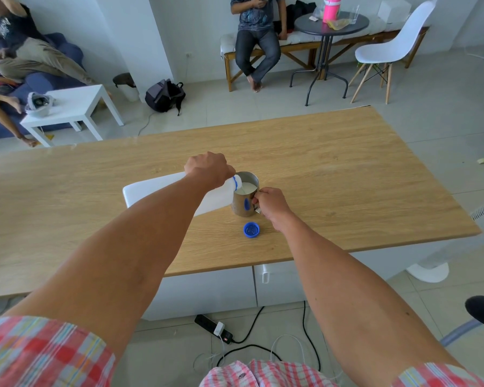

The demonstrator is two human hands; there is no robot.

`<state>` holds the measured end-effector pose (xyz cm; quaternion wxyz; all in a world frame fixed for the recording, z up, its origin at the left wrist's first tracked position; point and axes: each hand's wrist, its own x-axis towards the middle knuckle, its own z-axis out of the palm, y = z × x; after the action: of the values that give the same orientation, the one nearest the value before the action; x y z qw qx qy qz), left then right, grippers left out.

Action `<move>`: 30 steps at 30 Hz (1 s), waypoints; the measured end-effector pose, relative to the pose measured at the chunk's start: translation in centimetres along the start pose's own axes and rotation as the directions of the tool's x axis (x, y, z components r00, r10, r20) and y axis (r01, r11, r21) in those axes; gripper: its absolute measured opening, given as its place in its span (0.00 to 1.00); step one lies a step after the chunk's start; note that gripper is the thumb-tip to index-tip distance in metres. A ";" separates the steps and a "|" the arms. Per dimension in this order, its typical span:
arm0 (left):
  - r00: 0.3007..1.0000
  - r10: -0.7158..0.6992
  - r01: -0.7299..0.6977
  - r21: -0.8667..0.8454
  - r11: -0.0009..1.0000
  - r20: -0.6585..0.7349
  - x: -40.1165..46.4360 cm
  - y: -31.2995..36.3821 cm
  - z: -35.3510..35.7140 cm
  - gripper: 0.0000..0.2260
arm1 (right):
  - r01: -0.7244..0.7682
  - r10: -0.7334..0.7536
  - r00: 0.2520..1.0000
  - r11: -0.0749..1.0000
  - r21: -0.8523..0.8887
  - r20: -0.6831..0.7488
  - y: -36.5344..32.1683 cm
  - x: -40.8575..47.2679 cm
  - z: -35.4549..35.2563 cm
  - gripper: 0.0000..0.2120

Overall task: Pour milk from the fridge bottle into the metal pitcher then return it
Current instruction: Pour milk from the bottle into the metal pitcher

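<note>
A white plastic milk bottle (157, 188) lies tipped almost flat above the wooden table (347, 174), its blue-ringed mouth over the rim of the metal pitcher (242, 206). My left hand (208, 169) grips the bottle near its neck. White milk runs from the mouth into the pitcher, which stands upright and holds milk. My right hand (271, 203) is closed on the pitcher's handle at its right side. The blue bottle cap (252, 229) lies upside down on the table just in front of the pitcher.
A power strip (214, 329) and cables lie on the floor below the table's near edge. A standing fan (430, 270) is at the right. Beyond the table are a white side table (76, 107), a backpack (165, 94), a round table, a chair and seated people.
</note>
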<state>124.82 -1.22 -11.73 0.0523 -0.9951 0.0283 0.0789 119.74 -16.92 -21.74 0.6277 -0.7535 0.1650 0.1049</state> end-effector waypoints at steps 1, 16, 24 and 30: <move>1.000 -0.001 0.001 -0.002 1.000 0.001 0.0 0.0 0.0 0.15 | 0.000 0.000 1.000 1.000 -0.001 0.000 0.0 0.0 0.0 0.11; 0.999 -0.033 0.034 -0.086 0.996 0.010 -0.6 -0.4 -0.1 0.16 | -0.014 0.014 1.000 1.000 0.005 0.008 0.1 0.1 0.0 0.10; 0.990 -0.138 0.128 -0.348 0.929 -0.004 -1.7 -1.8 2.2 0.19 | -0.024 0.024 1.000 1.000 -0.001 0.011 0.2 0.2 -0.1 0.11; 0.967 -0.252 0.185 -0.586 0.789 -0.034 -2.6 -3.0 2.3 0.20 | -0.040 0.040 0.999 0.999 -0.023 0.002 -0.3 0.0 -0.3 0.12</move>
<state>122.11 2.15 -13.27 -0.2450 -0.9630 -0.1097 0.0222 119.85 -17.20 -21.41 0.6169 -0.7572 0.1780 0.1201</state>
